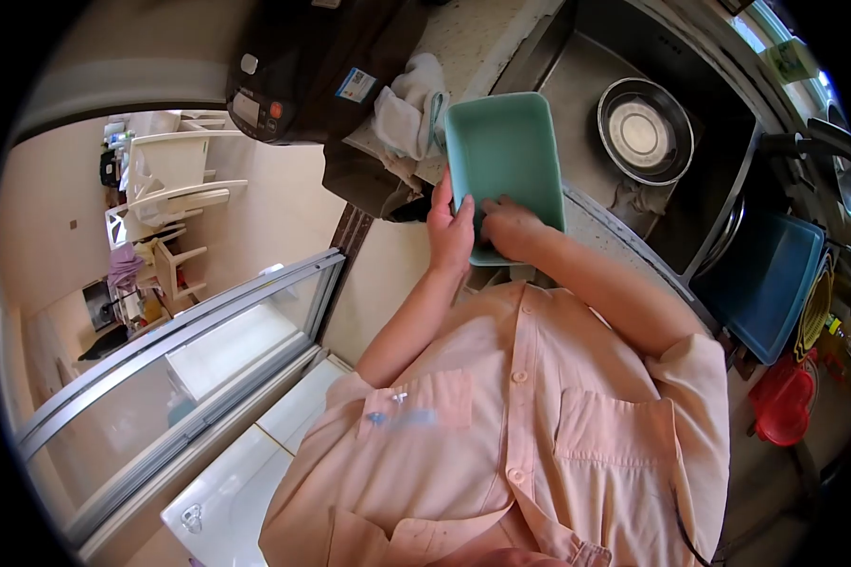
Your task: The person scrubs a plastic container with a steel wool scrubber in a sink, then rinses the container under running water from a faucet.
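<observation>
A teal rectangular tub (504, 132) is held up at the counter edge, tilted so its inside faces me. My left hand (451, 230) grips its left wall, with the thumb over the rim and the fingers behind. Inside the tub's near end is my right hand (511, 228), its fingers curled down close to the floor. Whatever those fingers hold, if anything, is hidden under the hand.
A steel sink (577, 71) at the right holds a round metal pan (645, 130). A white cloth (412, 109) lies beside a dark appliance (298, 85). A blue board (771, 283) and red basket (783, 402) are at right; a sliding glass door (189, 354) is at left.
</observation>
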A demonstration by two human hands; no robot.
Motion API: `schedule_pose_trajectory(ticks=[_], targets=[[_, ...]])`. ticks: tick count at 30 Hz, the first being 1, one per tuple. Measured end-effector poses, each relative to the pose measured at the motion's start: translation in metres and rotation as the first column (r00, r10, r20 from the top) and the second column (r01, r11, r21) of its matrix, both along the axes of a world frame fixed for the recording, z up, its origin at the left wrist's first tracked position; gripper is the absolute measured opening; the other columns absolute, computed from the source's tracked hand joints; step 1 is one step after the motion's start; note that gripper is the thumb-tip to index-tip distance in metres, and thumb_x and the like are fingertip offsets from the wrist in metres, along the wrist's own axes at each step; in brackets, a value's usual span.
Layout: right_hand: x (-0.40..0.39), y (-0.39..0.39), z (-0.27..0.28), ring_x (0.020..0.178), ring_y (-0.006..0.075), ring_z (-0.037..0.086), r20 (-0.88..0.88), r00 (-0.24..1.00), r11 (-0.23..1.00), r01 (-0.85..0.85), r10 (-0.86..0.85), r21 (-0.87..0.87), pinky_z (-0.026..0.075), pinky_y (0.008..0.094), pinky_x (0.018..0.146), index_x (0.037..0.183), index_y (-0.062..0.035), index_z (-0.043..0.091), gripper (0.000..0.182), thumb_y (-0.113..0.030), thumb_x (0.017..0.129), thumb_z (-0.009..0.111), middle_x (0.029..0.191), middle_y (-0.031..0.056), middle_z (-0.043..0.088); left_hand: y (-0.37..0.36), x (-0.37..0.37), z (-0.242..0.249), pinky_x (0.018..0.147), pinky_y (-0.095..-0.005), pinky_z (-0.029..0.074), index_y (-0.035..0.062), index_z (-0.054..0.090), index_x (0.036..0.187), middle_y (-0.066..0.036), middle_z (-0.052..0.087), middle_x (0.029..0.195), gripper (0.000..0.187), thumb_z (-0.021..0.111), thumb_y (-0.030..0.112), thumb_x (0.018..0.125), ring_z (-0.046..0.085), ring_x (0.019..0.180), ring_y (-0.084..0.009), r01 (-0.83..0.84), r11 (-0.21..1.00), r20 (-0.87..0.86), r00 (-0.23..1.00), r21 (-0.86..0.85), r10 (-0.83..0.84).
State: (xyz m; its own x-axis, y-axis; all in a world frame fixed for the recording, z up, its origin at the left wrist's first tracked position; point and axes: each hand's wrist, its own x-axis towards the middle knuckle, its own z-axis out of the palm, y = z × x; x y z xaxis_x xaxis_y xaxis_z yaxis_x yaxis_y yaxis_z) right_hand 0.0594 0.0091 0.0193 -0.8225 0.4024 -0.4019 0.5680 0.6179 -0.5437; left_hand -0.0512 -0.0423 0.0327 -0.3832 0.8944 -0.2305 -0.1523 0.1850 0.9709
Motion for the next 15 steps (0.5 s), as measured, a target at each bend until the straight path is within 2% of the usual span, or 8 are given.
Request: schedule_pose_trajectory(ticks=[2,3,5,8,11,14,15], targets=[[0.0,0.003,-0.004,0.099,0.03,0.053,0.055,0.998,0.996,-0.027,0.022,0.088,0.045,0.0358,0.085,0.084,-0.0045,0.066,0.015,-0.012,0.076,0.055,0.107,0.0125,0.055,-0.003,0.002,-0.002,0.1,-0.0272,0.028,0.0074,0.035,0.134,-0.007,0.038,0.133,0.056,0.043,-0.008,0.081,0.039,0.119,-0.0165,-0.028,1.0,-0.006,1.0,-0.011,0.028],[-0.002,0.01,0.002,0.099,0.0301,0.053,0.054,0.998,0.994,-0.018,0.012,0.104,0.045,0.0361,0.084,0.085,-0.0046,0.066,0.015,-0.012,0.076,0.055,0.107,0.013,0.055,-0.001,0.003,-0.003,0.1,-0.0271,0.029,0.0089,0.038,0.134,-0.007,0.04,0.129,0.057,0.044,-0.009,0.079,0.041,0.117,-0.0173,-0.041,0.999,-0.009,0.999,-0.012,0.041],[-0.001,0.023,0.017,0.099,0.0304,0.054,0.064,0.998,0.991,-0.008,0.0,0.131,0.045,0.0369,0.084,0.086,-0.0047,0.065,0.016,-0.012,0.075,0.056,0.107,0.0139,0.055,0.001,0.001,-0.001,0.101,-0.0272,0.028,0.0065,0.033,0.136,-0.008,0.036,0.136,0.057,0.042,-0.009,0.081,0.037,0.122,-0.0158,0.003,1.0,-0.074,0.997,-0.006,-0.003],[-0.011,0.008,-0.015,0.098,0.0301,0.055,-0.066,0.976,0.977,0.201,-0.205,-0.071,0.045,0.0378,0.082,0.091,-0.0052,0.063,0.019,-0.012,0.075,0.056,0.105,0.014,0.057,0.002,0.001,-0.003,0.102,-0.0273,0.028,0.0053,0.031,0.137,-0.008,0.035,0.139,0.058,0.041,-0.01,0.081,0.035,0.125,-0.0152,0.008,1.0,-0.09,0.996,-0.015,-0.009],[-0.006,0.005,-0.034,0.098,0.0333,0.055,-0.069,0.985,0.959,0.139,-0.161,-0.248,0.045,0.0394,0.082,0.095,-0.0053,0.062,0.022,-0.012,0.074,0.057,0.104,0.0158,0.057,-0.001,0.0,-0.001,0.102,-0.0274,0.027,0.0051,0.032,0.136,-0.007,0.035,0.138,0.058,0.041,-0.009,0.081,0.036,0.124,-0.0154,-0.011,1.0,-0.103,0.995,-0.03,0.007],[-0.011,0.005,-0.008,0.099,0.0342,0.054,-0.047,0.995,0.995,0.088,-0.09,-0.044,0.046,0.0396,0.081,0.097,-0.0044,0.061,0.026,-0.012,0.073,0.057,0.101,0.017,0.058,0.001,0.0,-0.003,0.102,-0.0274,0.028,0.005,0.033,0.135,-0.007,0.036,0.137,0.058,0.042,-0.009,0.08,0.036,0.124,-0.0153,0.0,1.0,-0.107,0.994,-0.02,-0.002],[-0.011,0.009,-0.002,0.099,0.0341,0.054,0.005,0.999,0.999,0.047,-0.047,-0.015,0.045,0.0401,0.081,0.091,-0.004,0.062,0.021,-0.013,0.073,0.058,0.1,0.017,0.059,0.001,-0.002,-0.003,0.102,-0.0273,0.028,0.005,0.033,0.135,-0.007,0.037,0.137,0.058,0.042,-0.009,0.08,0.036,0.123,-0.0153,0.004,1.0,-0.106,0.994,-0.021,-0.006]])
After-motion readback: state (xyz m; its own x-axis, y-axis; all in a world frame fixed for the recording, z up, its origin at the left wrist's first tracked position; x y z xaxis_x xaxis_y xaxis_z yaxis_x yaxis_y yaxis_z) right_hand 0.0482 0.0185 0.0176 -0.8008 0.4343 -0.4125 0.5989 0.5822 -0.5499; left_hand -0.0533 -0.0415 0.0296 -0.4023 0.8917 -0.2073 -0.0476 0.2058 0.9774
